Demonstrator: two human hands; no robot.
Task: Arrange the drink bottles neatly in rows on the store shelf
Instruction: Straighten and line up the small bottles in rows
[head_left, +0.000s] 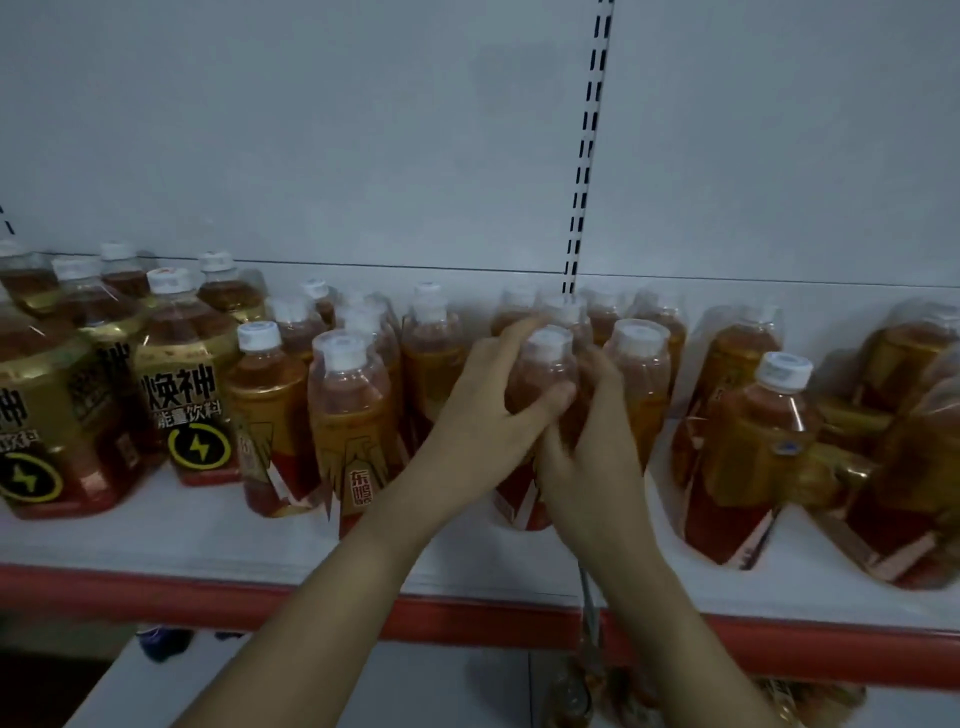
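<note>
- Gripping one drink bottle (543, 374) from both sides, the person's two hands meet near the middle of the shelf (208, 540).
- Left hand (488, 410): fingers curled round the left and far side of the bottle's shoulder, thumb pressed across its front.
- Right hand (587, 457): fingers curled against the bottle's right side and lower body; motion blur hides the exact lie of the fingertips.
- Held bottle: upright, white cap (549, 340) on top, amber liquid inside, gold and red label partly hidden by the hands; its base stands near the front of the white shelf board.
- Neighbouring bottle on the right (641, 374): same kind, just beside the held one, touching or nearly touching the right hand.
- Bottles on the left (350, 415): several of the same kind, upright, in loose rows running back toward the rear panel (363, 130).
- Larger bottles (184, 384) at far left: gold and dark labels with a lightning sign in a yellow ring, standing in a group.
- Bottles at right (758, 457): some wrapped in clear film as packs, leaning at a tilt, well apart from the hands.
- Red edge strip (156, 592): runs along the front of the shelf, below both forearms.
- Slotted upright (584, 156): a white rail with dark slots, rising behind the bottles.
- Lower shelf (415, 691): dim, with a few bottle tops showing under the right forearm.
</note>
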